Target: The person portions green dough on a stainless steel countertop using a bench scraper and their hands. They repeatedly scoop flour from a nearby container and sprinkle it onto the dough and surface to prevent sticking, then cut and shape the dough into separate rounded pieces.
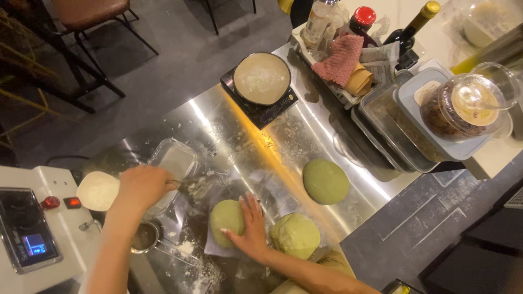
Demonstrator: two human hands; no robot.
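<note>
1. Low centre of the frame: right hand (pixel 249 226), palm down, fingers (pixel 251 206) spread flat and unclenched, pressing a pale green dough ball (pixel 226 219), soft and matte, resting on a floured sheet.
2. Just right of that hand: a second dough lump (pixel 297 234), same pale green, creased and lumpier, grasped by nothing.
3. Lower left: left hand (pixel 143 186), fingers curled down into a clear plastic tub (pixel 175 161); fingertips hidden, so cannot tell whether closed on anything.
4. Beside that wrist: a small white bowl (pixel 98 190) of flour and, below it, a round metal sieve (pixel 146 237).
5. Far left edge: a white boxy machine (pixel 32 228) with a lit blue display and red buttons.
6. Centre right: a third dough piece (pixel 326 181), darker green, smooth flattened dome, lying alone and well apart from both hands.
7. Underneath everything: shiny steel counter (pixel 229 130), streaked with scattered flour.
8. Upper centre: a round bowl (pixel 262 78) on a black scale.
9. Upper right: stacked clear tubs, a domed glass jar (pixel 463 106), bottles and a pink knitted cloth (pixel 340 60).
</note>
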